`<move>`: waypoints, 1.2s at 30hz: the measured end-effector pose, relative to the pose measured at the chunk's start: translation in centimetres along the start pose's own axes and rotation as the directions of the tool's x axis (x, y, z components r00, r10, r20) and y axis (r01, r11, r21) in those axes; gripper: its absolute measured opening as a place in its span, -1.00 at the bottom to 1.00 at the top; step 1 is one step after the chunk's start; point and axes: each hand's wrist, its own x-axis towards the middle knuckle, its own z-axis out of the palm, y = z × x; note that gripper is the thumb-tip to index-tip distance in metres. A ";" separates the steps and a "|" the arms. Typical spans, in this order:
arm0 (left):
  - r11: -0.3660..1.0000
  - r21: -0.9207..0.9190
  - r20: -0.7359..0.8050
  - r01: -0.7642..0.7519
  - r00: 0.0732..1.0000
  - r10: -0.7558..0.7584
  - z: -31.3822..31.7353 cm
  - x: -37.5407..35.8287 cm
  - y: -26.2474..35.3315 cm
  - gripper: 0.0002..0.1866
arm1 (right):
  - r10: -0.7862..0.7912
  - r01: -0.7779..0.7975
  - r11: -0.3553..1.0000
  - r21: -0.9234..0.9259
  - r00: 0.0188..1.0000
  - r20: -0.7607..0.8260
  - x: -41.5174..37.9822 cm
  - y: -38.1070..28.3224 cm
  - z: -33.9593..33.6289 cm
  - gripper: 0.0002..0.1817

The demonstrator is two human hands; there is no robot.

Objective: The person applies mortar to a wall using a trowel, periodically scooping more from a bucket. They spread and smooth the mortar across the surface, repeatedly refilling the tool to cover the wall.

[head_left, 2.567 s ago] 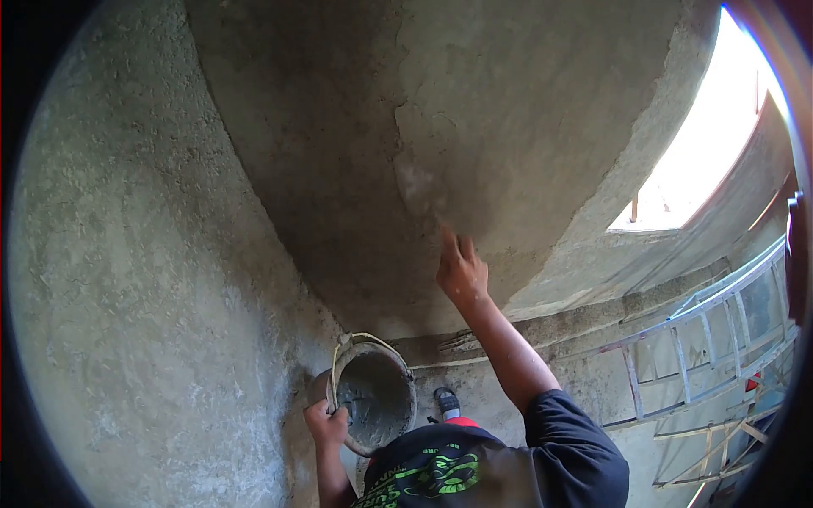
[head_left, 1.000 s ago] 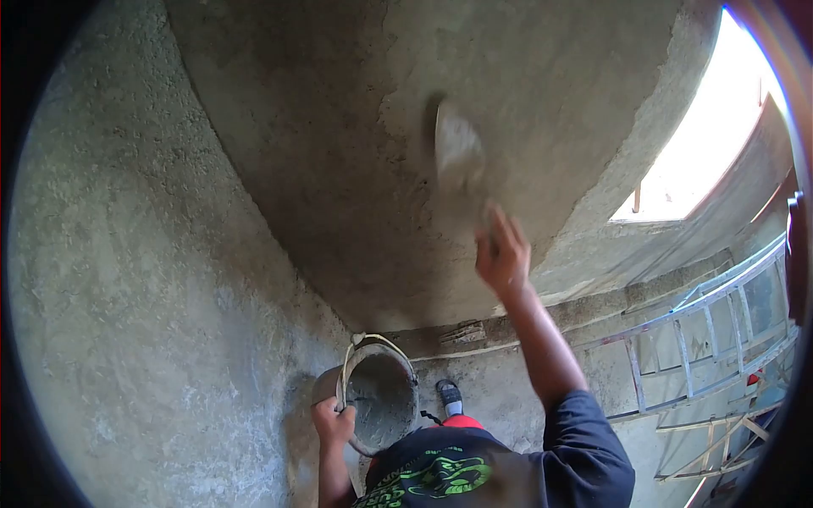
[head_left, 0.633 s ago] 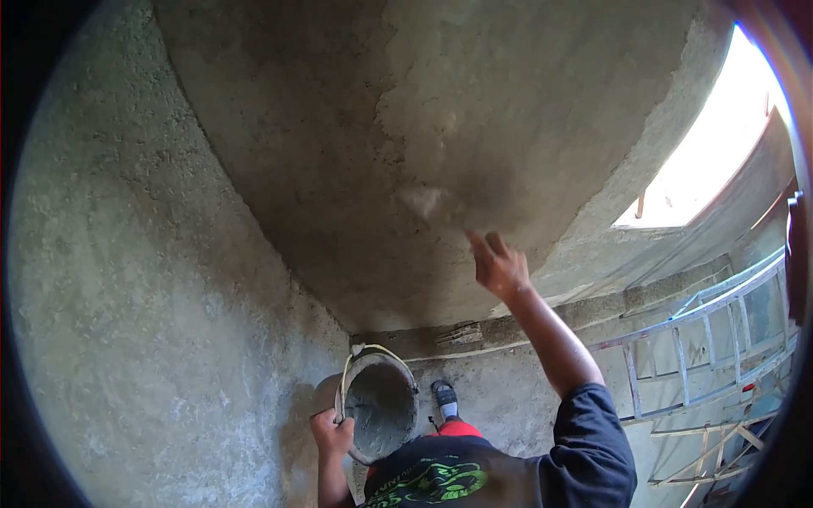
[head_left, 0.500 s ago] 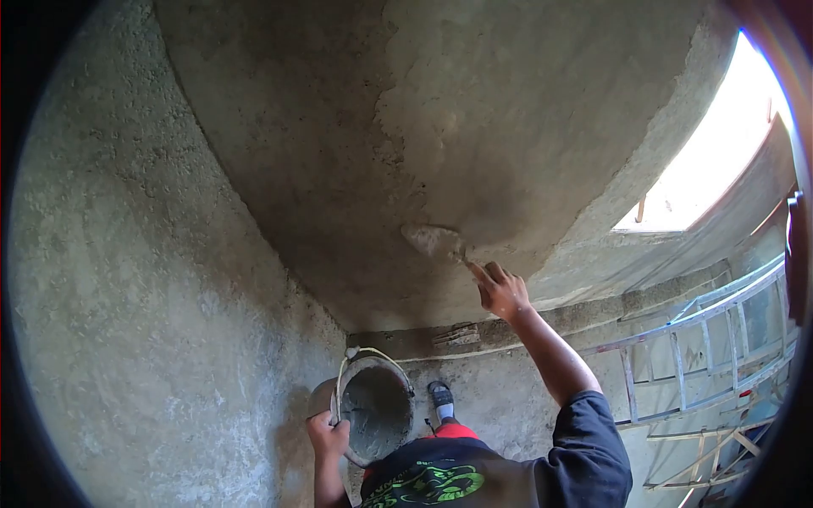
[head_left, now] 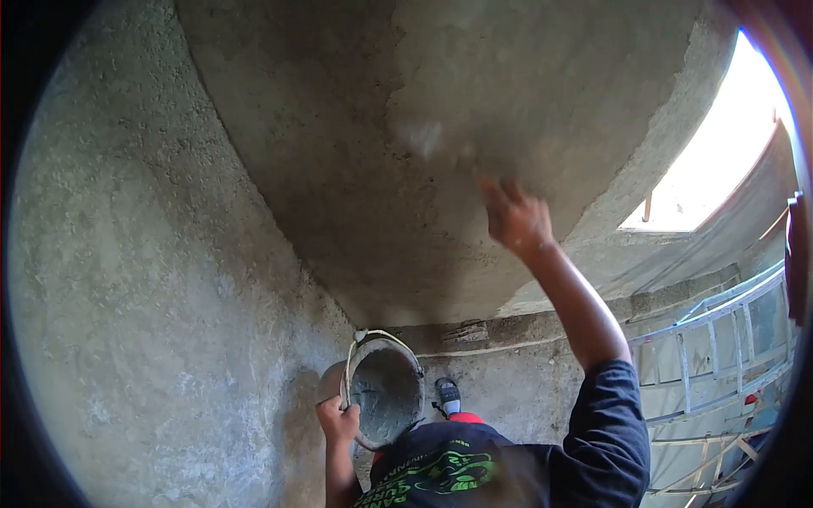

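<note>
My right hand (head_left: 518, 222) is raised against the grey plastered wall (head_left: 542, 102), its fingers closed round the handle of a trowel (head_left: 423, 138). Motion smears the trowel, and its blade is only a pale blur near the ragged edge between darker and lighter plaster. Lower down, my left hand (head_left: 338, 419) grips the handle of a bucket (head_left: 331, 383) at its left side. The bucket tilts with its mouth facing me, and wet grey mortar (head_left: 385, 402) lies inside.
A rough side wall (head_left: 161, 296) rises on the left, meeting the plastered wall in a corner. At the right stands a metal ladder (head_left: 711, 364) below a bright window opening (head_left: 720, 161). A small flat piece (head_left: 467, 332) lies at the wall's foot. My sandalled foot (head_left: 448, 394) is on the floor.
My right hand and the trowel have moved up the wall, the trowel going from sharp to blurred. My left hand still holds the bucket, which appears slightly further right in view.
</note>
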 end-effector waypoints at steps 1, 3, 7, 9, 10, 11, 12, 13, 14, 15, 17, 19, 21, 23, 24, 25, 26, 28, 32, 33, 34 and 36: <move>1.000 -0.006 0.001 0.001 1.000 -0.001 -0.2 -0.2 0.4 -0.73 | -0.063 0.066 0.996 -0.059 0.997 0.044 -1.8 0.6 2.7 -0.38; 0.994 -0.081 0.046 0.076 0.996 -0.072 -0.1 -0.3 0.7 -0.75 | -0.125 0.137 0.988 -0.068 0.979 0.163 -5.5 1.2 6.7 -0.35; 0.988 -0.103 0.055 0.115 0.992 -0.109 0.0 -0.8 0.6 -0.77 | -0.225 0.218 0.974 0.055 0.950 0.218 -9.4 2.5 7.4 -0.33; 0.996 -0.034 0.025 0.082 0.996 -0.081 -0.6 -0.4 1.3 -0.78 | -0.210 0.207 0.977 0.045 0.973 0.098 -8.0 2.6 4.3 -0.36; 0.996 -0.028 0.026 0.081 0.996 -0.081 -0.7 -0.1 1.7 -0.78 | -0.194 0.195 0.980 0.035 0.981 -0.019 -6.6 2.6 1.9 -0.39; 0.998 -0.027 -0.003 0.052 0.999 -0.053 -0.7 0.1 2.1 -0.78 | -0.214 0.231 0.972 0.033 0.940 -0.267 -4.6 3.0 0.3 -0.42; 0.999 -0.023 -0.030 0.024 0.999 -0.024 -0.7 0.1 2.2 -0.77 | -0.216 0.262 0.965 0.024 0.840 -0.498 -2.4 3.6 -1.2 -0.46; 1.000 -0.014 -0.027 0.025 0.999 -0.025 -0.6 -0.1 2.1 -0.77 | -0.126 0.203 0.975 0.087 0.835 -0.536 -0.5 3.3 -3.5 -0.49; 0.999 -0.007 -0.018 0.034 0.999 -0.034 -0.5 -0.1 2.0 -0.78 | -0.033 0.146 0.977 0.154 0.822 -0.569 1.2 2.9 -5.5 -0.52; 0.999 0.001 -0.010 0.040 0.999 -0.040 -0.5 0.1 1.9 -0.78 | -0.025 0.143 0.976 0.163 0.820 -0.571 2.3 2.8 -6.4 -0.52; 0.999 0.019 0.010 0.042 0.999 -0.042 -0.6 0.0 1.9 -0.77 | -0.068 0.112 0.993 0.045 0.822 -0.566 4.0 3.1 -7.1 -0.51; 0.998 0.036 0.041 0.046 0.998 -0.048 -0.7 -0.4 1.2 -0.76 | -0.042 0.065 0.997 0.037 0.890 -0.453 2.5 3.2 -4.5 -0.49; 0.998 0.048 0.056 0.042 0.997 -0.045 -0.3 -0.7 0.3 -0.75 | -0.018 0.012 0.999 -0.031 0.979 -0.205 0.3 3.3 -0.8 -0.46; 0.996 0.022 0.081 0.081 0.993 -0.082 -0.1 -0.9 0.4 -0.75 | -0.056 0.056 0.996 -0.076 0.998 -0.003 -3.1 4.2 4.4 -0.43; 0.994 -0.004 0.102 0.109 0.989 -0.108 -0.2 -1.1 0.5 -0.74 | -0.101 0.105 0.992 -0.066 0.993 0.058 -5.1 4.9 7.4 -0.42; 0.993 -0.005 0.104 0.120 0.987 -0.118 0.0 -1.1 0.6 -0.74 | -0.106 0.110 0.992 -0.065 0.992 0.067 -7.0 5.5 9.6 -0.42; 0.989 -0.013 0.118 0.148 0.982 -0.145 0.0 -1.2 0.7 -0.75 | -0.178 0.185 0.980 -0.075 0.980 0.085 -9.1 5.9 11.4 -0.41; 0.983 -0.027 0.127 0.179 0.976 -0.174 0.4 -1.5 1.1 -0.75 | -0.257 0.266 0.960 -0.087 0.961 0.104 -10.2 6.3 11.6 -0.40; 0.992 0.008 0.089 0.123 0.988 -0.123 0.6 -0.8 0.2 -0.75 | -0.288 0.276 0.956 -0.100 0.947 -0.145 -6.5 5.9 6.3 -0.43; 0.995 0.011 0.081 0.099 0.992 -0.100 0.7 -0.6 0.3 -0.76 | -0.252 0.238 0.968 -0.083 0.923 -0.292 -4.3 5.6 3.3 -0.46; 0.993 0.008 0.081 0.117 0.990 -0.117 0.3 0.0 2.0 -0.76 | -0.208 0.203 0.977 -0.059 0.877 -0.433 -1.8 5.1 0.2 -0.48; 0.997 0.027 0.052 0.066 0.996 -0.067 0.9 0.3 1.7 -0.76 | -0.111 0.155 0.988 0.027 0.812 -0.572 2.5 3.3 -5.3 -0.50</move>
